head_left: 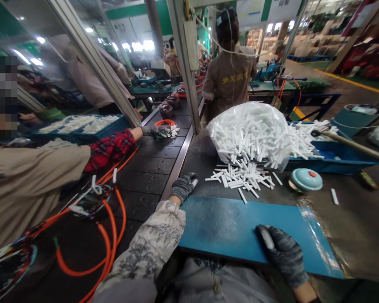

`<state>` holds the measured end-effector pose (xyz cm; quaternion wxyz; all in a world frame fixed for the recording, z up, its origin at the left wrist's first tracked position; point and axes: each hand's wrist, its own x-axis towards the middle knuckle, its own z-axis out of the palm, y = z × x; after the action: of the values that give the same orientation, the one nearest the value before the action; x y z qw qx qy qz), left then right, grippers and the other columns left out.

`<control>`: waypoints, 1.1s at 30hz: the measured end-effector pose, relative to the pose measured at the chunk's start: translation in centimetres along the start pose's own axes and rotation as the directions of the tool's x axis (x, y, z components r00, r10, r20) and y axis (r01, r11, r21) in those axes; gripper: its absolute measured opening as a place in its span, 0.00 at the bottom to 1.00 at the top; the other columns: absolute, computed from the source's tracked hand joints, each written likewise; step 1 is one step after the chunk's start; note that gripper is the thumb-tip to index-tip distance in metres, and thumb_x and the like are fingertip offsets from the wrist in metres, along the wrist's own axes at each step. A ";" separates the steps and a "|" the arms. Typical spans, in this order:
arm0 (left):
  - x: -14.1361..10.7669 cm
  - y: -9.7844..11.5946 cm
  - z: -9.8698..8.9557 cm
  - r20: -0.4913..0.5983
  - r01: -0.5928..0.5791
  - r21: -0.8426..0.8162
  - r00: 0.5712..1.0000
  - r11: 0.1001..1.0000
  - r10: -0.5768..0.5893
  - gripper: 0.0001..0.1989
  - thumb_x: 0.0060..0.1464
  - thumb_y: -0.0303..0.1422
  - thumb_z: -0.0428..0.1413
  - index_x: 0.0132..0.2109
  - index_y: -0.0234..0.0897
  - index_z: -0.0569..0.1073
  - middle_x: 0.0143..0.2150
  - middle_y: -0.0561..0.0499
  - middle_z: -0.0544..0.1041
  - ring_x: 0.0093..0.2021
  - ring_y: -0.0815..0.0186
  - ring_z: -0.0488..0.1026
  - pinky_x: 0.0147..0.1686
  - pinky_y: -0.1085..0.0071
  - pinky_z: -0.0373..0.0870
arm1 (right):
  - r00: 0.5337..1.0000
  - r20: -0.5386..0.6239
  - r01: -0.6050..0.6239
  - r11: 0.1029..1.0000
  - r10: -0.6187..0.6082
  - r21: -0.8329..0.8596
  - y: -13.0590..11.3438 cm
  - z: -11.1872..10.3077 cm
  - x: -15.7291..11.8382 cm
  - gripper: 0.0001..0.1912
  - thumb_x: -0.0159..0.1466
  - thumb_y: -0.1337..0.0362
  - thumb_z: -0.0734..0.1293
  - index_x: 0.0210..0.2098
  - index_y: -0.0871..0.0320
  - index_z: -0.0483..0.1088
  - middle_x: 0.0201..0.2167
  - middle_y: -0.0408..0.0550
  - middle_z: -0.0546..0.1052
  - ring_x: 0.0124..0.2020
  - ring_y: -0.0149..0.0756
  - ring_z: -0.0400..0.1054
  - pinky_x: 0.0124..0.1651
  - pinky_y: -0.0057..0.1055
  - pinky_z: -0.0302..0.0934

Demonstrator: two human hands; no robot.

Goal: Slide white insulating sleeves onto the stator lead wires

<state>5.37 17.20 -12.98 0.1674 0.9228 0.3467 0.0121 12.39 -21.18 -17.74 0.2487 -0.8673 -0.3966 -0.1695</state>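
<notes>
My left hand (183, 187), in a grey striped knit glove with a pale thumb tip, rests by the metal rail (177, 168) at the upper left corner of a blue mat (221, 223). Its fingers lie loosely stretched, with nothing visible in them. On the right part of the mat lies my right hand (281, 250), gloved alike, its pale thumb toward me; its other fingers are partly hidden, and I see nothing held. Beyond the mat is a loose pile of short white tubes (244, 179), spilling from a clear plastic bag (252, 130) full of them.
A light-blue round lidded tin (306, 180) stands right of the pile. Behind it, a blue tray (337, 158) holds more tubes. On my left runs a dark conveyor (151, 164) with orange cable bundles (110, 227). A co-worker's gloved hand (154, 131) touches one bundle farther up.
</notes>
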 end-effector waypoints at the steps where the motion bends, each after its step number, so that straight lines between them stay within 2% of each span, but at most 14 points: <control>1: 0.0 0.0 0.0 -0.003 -0.001 0.000 1.000 1.000 0.001 0.19 0.61 0.43 0.53 0.57 0.45 0.74 0.50 0.50 0.80 0.49 0.61 0.77 0.52 0.68 0.70 | 1.000 -0.009 0.015 1.000 -0.015 -0.005 -0.1 0.0 0.1 0.26 0.71 0.48 0.55 0.38 0.55 0.80 0.33 0.51 0.82 0.32 0.39 0.77 0.38 0.33 0.71; 7: 0.0 0.0 0.0 -0.009 -0.011 0.001 1.000 1.000 0.011 0.18 0.61 0.41 0.54 0.56 0.44 0.74 0.51 0.52 0.79 0.50 0.62 0.76 0.53 0.70 0.69 | 0.999 -0.046 -0.003 0.999 0.002 -0.041 -0.3 -0.1 0.3 0.30 0.70 0.45 0.54 0.35 0.57 0.80 0.31 0.51 0.82 0.30 0.37 0.77 0.36 0.30 0.70; 10: 0.0 0.0 0.1 -0.014 -0.010 0.005 1.000 1.000 0.010 0.18 0.61 0.41 0.54 0.56 0.44 0.74 0.51 0.51 0.80 0.50 0.62 0.77 0.53 0.70 0.69 | 1.000 -0.018 0.000 1.000 -0.001 -0.024 -0.2 -0.1 0.2 0.29 0.71 0.46 0.54 0.37 0.56 0.80 0.32 0.50 0.82 0.31 0.36 0.77 0.37 0.30 0.69; 15: 0.1 -0.2 0.3 -0.023 -0.019 0.001 1.000 1.000 0.019 0.18 0.61 0.42 0.54 0.57 0.45 0.74 0.52 0.52 0.79 0.51 0.62 0.76 0.53 0.70 0.68 | 0.997 -0.063 0.046 0.998 -0.048 -0.042 -0.1 0.1 0.1 0.29 0.71 0.47 0.54 0.36 0.56 0.80 0.31 0.50 0.82 0.30 0.37 0.76 0.37 0.31 0.69; 20: 0.1 -0.4 0.4 -0.026 -0.025 -0.003 0.999 1.000 0.025 0.18 0.61 0.42 0.54 0.56 0.45 0.74 0.49 0.52 0.80 0.49 0.62 0.77 0.51 0.70 0.70 | 0.998 -0.043 0.040 0.997 -0.043 -0.063 0.0 0.2 -0.1 0.28 0.71 0.48 0.54 0.38 0.56 0.80 0.32 0.50 0.82 0.32 0.37 0.77 0.38 0.30 0.68; 23: 0.2 -0.4 0.6 -0.033 -0.020 -0.003 0.999 1.000 0.020 0.18 0.60 0.42 0.55 0.56 0.45 0.74 0.50 0.52 0.80 0.49 0.62 0.77 0.52 0.70 0.70 | 0.995 -0.064 0.078 0.995 -0.082 -0.068 0.0 0.1 -0.1 0.26 0.72 0.51 0.54 0.38 0.55 0.80 0.32 0.48 0.82 0.31 0.34 0.76 0.39 0.29 0.67; 33: 0.2 -0.4 0.5 -0.034 -0.026 -0.009 0.999 1.000 0.026 0.19 0.61 0.42 0.54 0.57 0.45 0.73 0.52 0.52 0.79 0.50 0.63 0.77 0.53 0.70 0.69 | 0.998 -0.045 0.048 0.994 -0.052 -0.096 0.2 0.3 -0.2 0.26 0.71 0.49 0.54 0.38 0.55 0.80 0.32 0.49 0.82 0.32 0.35 0.76 0.38 0.29 0.68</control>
<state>5.30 17.47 -13.64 0.1657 0.9262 0.3372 0.0314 12.46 -21.30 -18.17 0.2121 -0.8636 -0.4038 -0.2147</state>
